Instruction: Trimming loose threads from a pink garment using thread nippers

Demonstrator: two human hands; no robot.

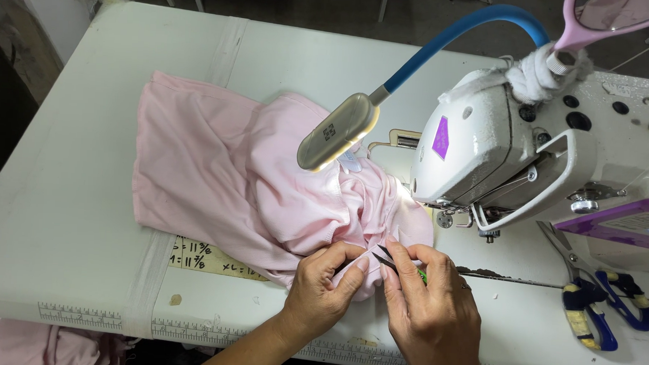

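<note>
Both grips work at the worktop edge: left hand pinches pink cloth closed, right hand closes on snips beside the sewing machine.

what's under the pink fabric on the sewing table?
Under the pink fabric the white table shows, plus a paper size note sticking out at its front edge. The rest of the note is covered. Both hands, left and right, pinch the cloth edge.
</note>
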